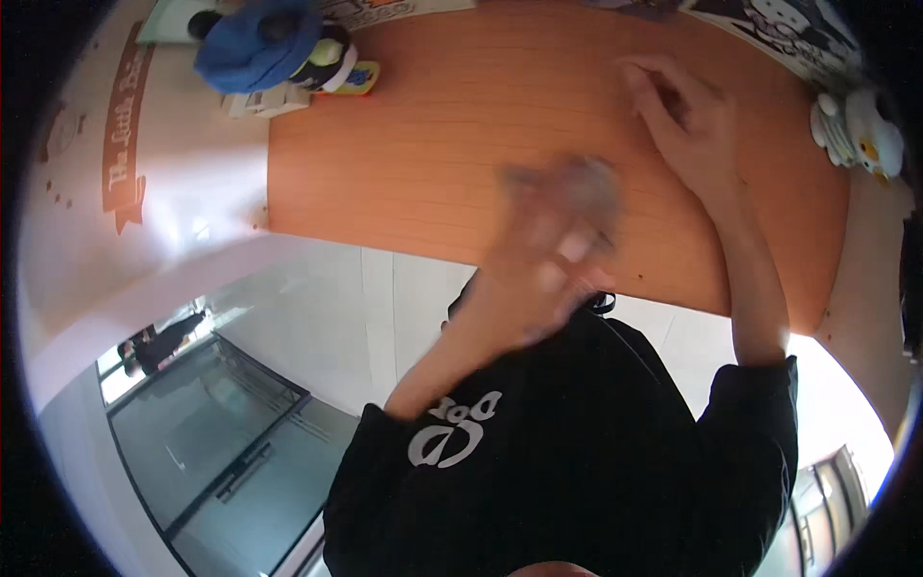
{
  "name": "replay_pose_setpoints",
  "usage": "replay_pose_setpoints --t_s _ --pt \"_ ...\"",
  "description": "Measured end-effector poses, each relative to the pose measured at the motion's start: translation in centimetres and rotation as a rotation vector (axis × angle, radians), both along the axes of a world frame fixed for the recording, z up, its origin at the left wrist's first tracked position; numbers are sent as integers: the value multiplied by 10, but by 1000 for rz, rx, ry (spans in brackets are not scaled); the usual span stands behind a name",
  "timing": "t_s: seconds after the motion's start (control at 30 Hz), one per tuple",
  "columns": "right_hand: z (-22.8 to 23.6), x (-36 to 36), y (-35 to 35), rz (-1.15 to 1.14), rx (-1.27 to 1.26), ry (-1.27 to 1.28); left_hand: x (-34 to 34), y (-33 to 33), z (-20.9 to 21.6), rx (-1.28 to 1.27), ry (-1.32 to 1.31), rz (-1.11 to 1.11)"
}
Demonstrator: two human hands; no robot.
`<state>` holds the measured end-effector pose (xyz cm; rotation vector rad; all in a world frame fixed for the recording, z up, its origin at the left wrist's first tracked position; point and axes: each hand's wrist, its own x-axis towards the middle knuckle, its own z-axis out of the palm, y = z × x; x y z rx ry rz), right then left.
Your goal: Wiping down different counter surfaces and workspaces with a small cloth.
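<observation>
My left hand point(553, 236) is over the front part of the orange wooden desk point(423, 144), smeared by motion. Its fingers seem wrapped round a greyish, partly shiny thing point(598, 178), too blurred to name. A dark bit point(520, 175) shows beside the fingers, also unclear. Farther back and to the right, my right hand point(687, 120) rests on the desk top. Its fingers curl loosely, with a gap between thumb and fingers, and nothing shows in it.
At the back left stands a plush figure with a blue hat point(258, 48), beside a small yellow item point(361, 79). A white plush toy point(865, 135) sits at the right edge. Printed sheets point(769, 34) line the back. Pale side panels point(192, 163) flank the desk.
</observation>
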<state>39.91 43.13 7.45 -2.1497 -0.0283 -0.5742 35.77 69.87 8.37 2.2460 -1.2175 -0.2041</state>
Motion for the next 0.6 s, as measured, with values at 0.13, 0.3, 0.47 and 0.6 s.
replay_pose_setpoints --t_s 0.13,0.3,0.47,0.6 --pt "-7 1 -4 25 31 44 5 24 8 -64 60 -35" --pt "-8 -1 0 0 29 57 78 169 0 -120 156 535" --pt "-1 4 9 18 23 54 78 167 9 75 -37 899" --pt "-5 5 5 19 7 80 66 61 -2 19 -128 412"
